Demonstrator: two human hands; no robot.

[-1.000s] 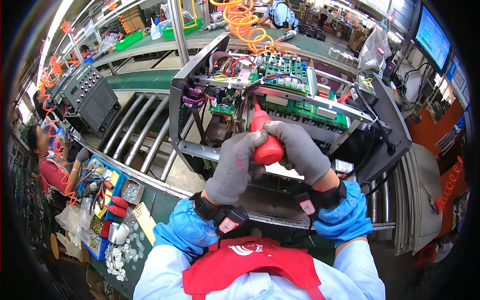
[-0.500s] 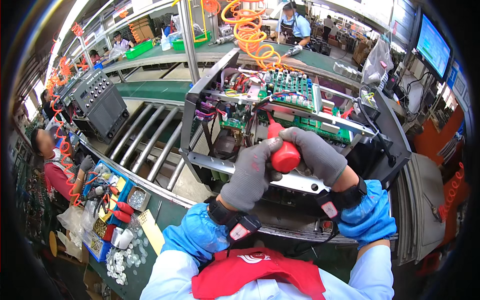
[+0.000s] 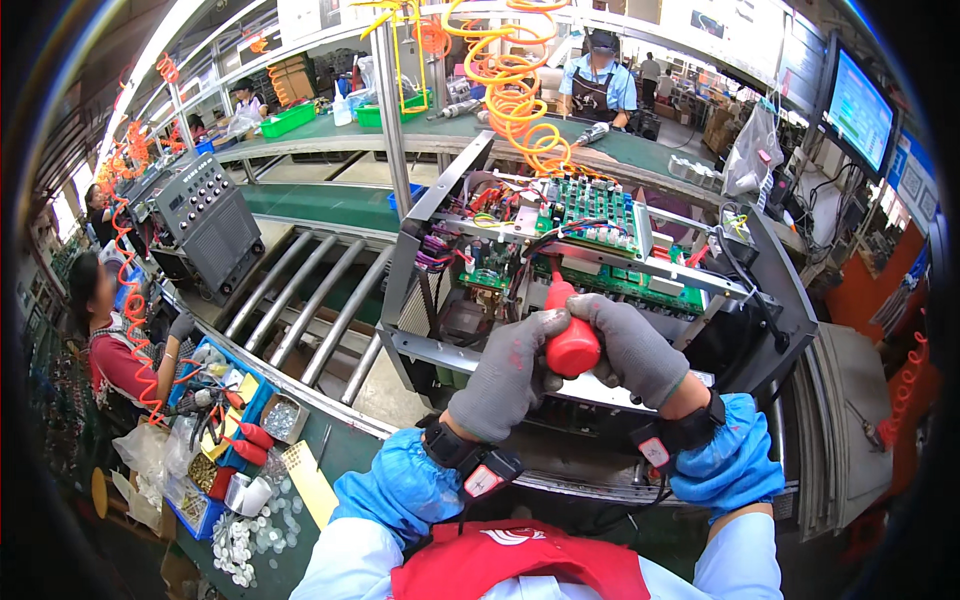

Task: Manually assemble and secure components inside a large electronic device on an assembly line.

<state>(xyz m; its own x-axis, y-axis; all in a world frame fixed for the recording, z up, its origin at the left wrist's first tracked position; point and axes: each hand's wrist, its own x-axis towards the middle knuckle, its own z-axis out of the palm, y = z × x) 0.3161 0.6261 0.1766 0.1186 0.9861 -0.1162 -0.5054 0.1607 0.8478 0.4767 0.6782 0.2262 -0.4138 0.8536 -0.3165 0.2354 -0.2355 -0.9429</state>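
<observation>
Both my gloved hands close round a red squeeze bottle (image 3: 574, 348) with a tapered nozzle. My left hand (image 3: 505, 372) grips its left side and my right hand (image 3: 632, 348) its right side, with thumbs near each other on top. The nozzle points away from me into an open metal-framed machine chassis (image 3: 440, 345). Its tip is close to a green circuit board (image 3: 635, 284), but whether it touches anything cannot be made out. A second green board (image 3: 590, 210) with rows of components and bundled wires sits higher in the chassis.
Roller conveyor (image 3: 305, 305) runs left of the chassis, with a grey panelled machine (image 3: 210, 215) beyond. A blue parts bin (image 3: 205, 510), red bottles (image 3: 250, 440) and white discs (image 3: 240, 550) lie at lower left. Orange coiled hoses (image 3: 515, 100) hang overhead. Co-workers are at left and across.
The whole view has shifted, so the chassis and bench appear lower. Both hands still hold the red squeeze bottle with its nozzle inside the chassis.
</observation>
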